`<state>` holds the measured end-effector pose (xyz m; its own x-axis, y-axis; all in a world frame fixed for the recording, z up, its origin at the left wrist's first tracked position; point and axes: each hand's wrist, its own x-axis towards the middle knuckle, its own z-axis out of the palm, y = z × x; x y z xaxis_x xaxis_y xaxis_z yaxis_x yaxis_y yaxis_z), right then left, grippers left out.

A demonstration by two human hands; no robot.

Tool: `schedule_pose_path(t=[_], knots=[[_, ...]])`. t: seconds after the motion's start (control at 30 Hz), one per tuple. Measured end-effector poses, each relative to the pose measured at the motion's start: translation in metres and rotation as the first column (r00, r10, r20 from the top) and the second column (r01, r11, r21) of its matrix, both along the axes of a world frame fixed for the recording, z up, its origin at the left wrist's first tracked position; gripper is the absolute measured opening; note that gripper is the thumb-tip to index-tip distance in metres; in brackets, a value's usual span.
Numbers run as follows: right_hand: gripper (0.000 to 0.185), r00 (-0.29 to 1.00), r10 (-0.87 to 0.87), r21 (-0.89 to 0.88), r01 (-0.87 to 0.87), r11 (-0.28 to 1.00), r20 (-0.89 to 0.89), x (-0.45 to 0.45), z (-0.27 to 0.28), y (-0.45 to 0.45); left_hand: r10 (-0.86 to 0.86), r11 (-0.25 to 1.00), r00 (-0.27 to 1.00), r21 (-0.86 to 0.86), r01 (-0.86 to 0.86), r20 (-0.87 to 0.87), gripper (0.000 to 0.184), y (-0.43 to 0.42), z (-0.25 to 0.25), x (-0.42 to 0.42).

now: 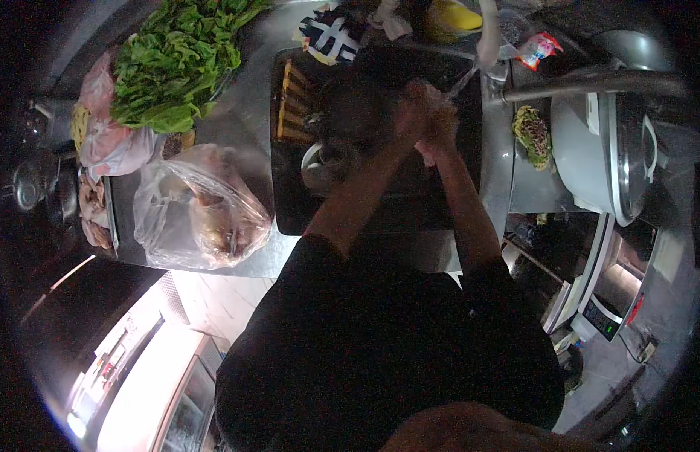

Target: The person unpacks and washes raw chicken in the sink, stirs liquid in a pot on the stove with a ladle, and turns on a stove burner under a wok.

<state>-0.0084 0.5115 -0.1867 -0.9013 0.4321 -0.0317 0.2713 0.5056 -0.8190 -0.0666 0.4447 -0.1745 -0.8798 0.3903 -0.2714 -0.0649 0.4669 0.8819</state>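
Note:
Over the dark sink (pixel 380 215), my left hand (pixel 411 113) and my right hand (pixel 442 128) are pressed together near the right wall. Their fingers are closed around a pale pink, meat-like piece (pixel 427 157), which pokes out below them. Dim light and the hands hide most of it. A thin stream of water (pixel 463 81) runs from the faucet (pixel 488 38) beside them. To the left in the basin are a white bowl (pixel 312 160) and a wooden slatted rack (pixel 293 102). A dark round pot (pixel 350 105) shows faintly behind my left hand.
Leafy greens (pixel 180 64) pile at the back left. Nearer stands a clear plastic bag (pixel 203 211), beside a tray of raw meat (pixel 95 211). Right of the sink are a metal pipe (pixel 591 85), a vegetable piece (pixel 532 137) and a large white pot-like appliance (pixel 583 151).

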Motion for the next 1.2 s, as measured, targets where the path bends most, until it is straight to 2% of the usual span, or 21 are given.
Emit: schedule_pose_path(t=[0.03, 0.07, 0.1, 0.13, 0.3, 0.43, 0.53, 0.57, 0.6, 0.67, 0.73, 0.77, 0.83, 0.87, 0.9, 0.93, 0.97, 1.03, 1.1, 1.17, 1.2], knots=[[0.043, 0.982, -0.186, -0.318, 0.173, 0.932, -0.011, -0.001, 0.002, -0.001, 0.012, 1.000, 1.000, -0.004, -0.012, -0.008, 0.035, -0.001, 0.001, 0.003], [0.042, 0.942, -0.333, -0.605, 0.294, 0.740, 0.050, -0.003, 0.005, -0.001, 0.024, 1.000, 1.000, -0.008, -0.024, -0.018, 0.035, 0.000, 0.002, 0.006], [0.041, 0.855, -0.500, -0.806, 0.392, 0.443, 0.140, -0.007, 0.017, -0.006, 0.047, 0.999, 0.998, -0.015, -0.048, -0.049, 0.035, -0.002, 0.007, 0.014], [0.041, 0.851, -0.502, -0.790, 0.411, 0.455, 0.153, -0.008, 0.010, -0.003, 0.084, 0.996, 0.993, -0.022, -0.086, -0.081, 0.035, 0.001, 0.011, 0.025], [0.042, 0.917, -0.391, -0.438, 0.386, 0.812, 0.083, 0.007, -0.027, 0.012, 0.096, 0.995, 0.987, -0.014, -0.098, -0.129, 0.035, 0.000, 0.014, 0.037], [0.043, 0.941, -0.317, -0.025, 0.322, 0.946, 0.118, 0.017, -0.050, 0.027, -0.009, 0.999, 0.997, 0.030, 0.012, -0.073, 0.035, -0.003, 0.007, 0.021], [0.044, 0.913, -0.324, 0.374, 0.218, 0.901, 0.249, 0.024, -0.058, 0.039, -0.065, 0.996, 0.997, 0.062, 0.068, -0.051, 0.034, 0.006, 0.006, 0.013], [0.045, 0.834, -0.435, 0.164, 0.403, 0.900, 0.339, 0.022, -0.060, 0.042, -0.079, 0.994, 0.996, 0.069, 0.082, -0.049, 0.034, 0.011, 0.006, 0.012], [0.046, 0.737, -0.505, -0.036, 0.580, 0.814, 0.450, 0.020, -0.054, 0.042, -0.087, 0.993, 0.995, 0.073, 0.091, -0.044, 0.034, 0.014, 0.007, 0.013], [0.043, 0.832, -0.415, -0.003, 0.447, 0.894, 0.367, 0.023, -0.042, 0.041, -0.102, 0.991, 0.994, 0.079, 0.105, -0.042, 0.034, 0.020, 0.008, 0.010], [0.043, 0.918, -0.365, 0.370, 0.289, 0.883, 0.154, 0.023, -0.001, 0.016, -0.108, 0.991, 0.993, 0.069, 0.111, -0.043, 0.034, 0.016, 0.005, 0.007], [0.045, 0.956, -0.292, 0.681, 0.218, 0.699, -0.007, 0.014, 0.038, -0.016, -0.114, 0.991, 0.993, 0.064, 0.116, -0.039, 0.034, 0.012, 0.004, 0.003], [0.050, 0.981, -0.172, 0.809, 0.034, 0.587, 0.084, 0.013, 0.046, -0.019, -0.110, 0.993, 0.993, 0.036, 0.111, -0.036, 0.034, -0.003, 0.000, -0.005], [0.054, 0.947, -0.143, 0.659, -0.087, 0.747, 0.287, 0.015, 0.026, 0.007, -0.107, 0.994, 0.994, 0.026, 0.108, -0.029, 0.034, -0.011, -0.001, -0.009], [0.058, 0.922, -0.049, 0.567, -0.194, 0.801, 0.385, 0.015, 0.030, 0.011, -0.104, 0.994, 0.994, 0.015, 0.104, -0.024, 0.034, -0.016, -0.004, -0.012], [0.063, 0.881, 0.048, 0.455, -0.289, 0.842, 0.470, 0.014, 0.034, 0.014, -0.102, 0.995, 0.995, 0.006, 0.102, -0.018, 0.034, -0.021, -0.006, -0.014], [0.068, 0.868, 0.169, 0.451, -0.398, 0.799, 0.467, 0.006, 0.076, 0.001, -0.100, 0.995, 0.995, -0.001, 0.100, -0.011, 0.034, -0.024, -0.007, -0.016], [0.069, 0.881, 0.269, 0.612, -0.466, 0.640, 0.389, 0.005, 0.086, -0.006, -0.089, 0.996, 0.996, -0.010, 0.089, -0.003, 0.034, -0.025, -0.010, -0.019], [0.063, 0.935, 0.276, 0.866, -0.321, 0.383, 0.224, 0.014, 0.043, 0.000, -0.071, 0.997, 0.997, -0.009, 0.071, -0.009, 0.034, -0.023, -0.011, -0.017], [0.057, 0.953, 0.298, 0.862, -0.196, 0.467, 0.055, 0.002, 0.026, 0.008, -0.049, 0.999, 0.998, -0.007, 0.049, -0.033, 0.034, -0.021, -0.005, -0.011], [0.054, 0.968, 0.249, 0.774, -0.178, 0.608, 0.027, -0.004, 0.016, 0.014, -0.029, 1.000, 0.998, -0.007, 0.028, -0.054, 0.034, -0.019, -0.002, -0.006]])
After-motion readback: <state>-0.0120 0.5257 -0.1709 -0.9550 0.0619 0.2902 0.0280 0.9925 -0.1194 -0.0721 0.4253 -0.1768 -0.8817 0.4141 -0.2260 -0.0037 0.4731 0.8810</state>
